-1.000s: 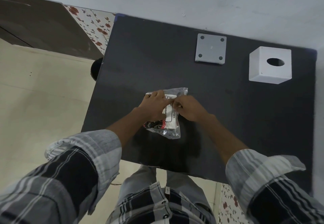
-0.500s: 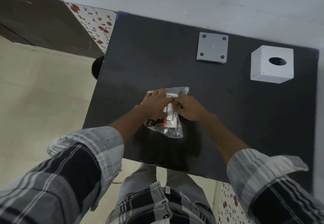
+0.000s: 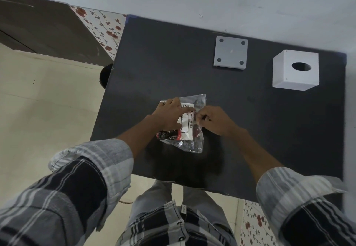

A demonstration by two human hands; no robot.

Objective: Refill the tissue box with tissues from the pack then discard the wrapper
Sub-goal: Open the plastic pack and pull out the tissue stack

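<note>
A clear plastic tissue pack (image 3: 187,130) with a white label and red-black print lies on the black table (image 3: 250,130) near its front middle. My left hand (image 3: 170,115) presses on the pack's left half, fingers reaching its top. My right hand (image 3: 214,120) pinches the wrapper at the pack's middle seam. The two hands almost touch. A white cube tissue box (image 3: 295,72) with a round hole in its top stands at the table's far right. Its flat grey lid (image 3: 230,55), with a dot at each corner, lies left of the box.
The table stands against a pale wall. A dark round object (image 3: 105,75) peeks from under the table's left edge. Cream floor tiles lie to the left, with a brown panel and flowered tiles beyond. My checked sleeves fill the bottom of the view.
Both hands stay on the pack at the same spot. The fingers have shifted slightly on the wrapper, and the pack's lower end has turned a little to the right.
</note>
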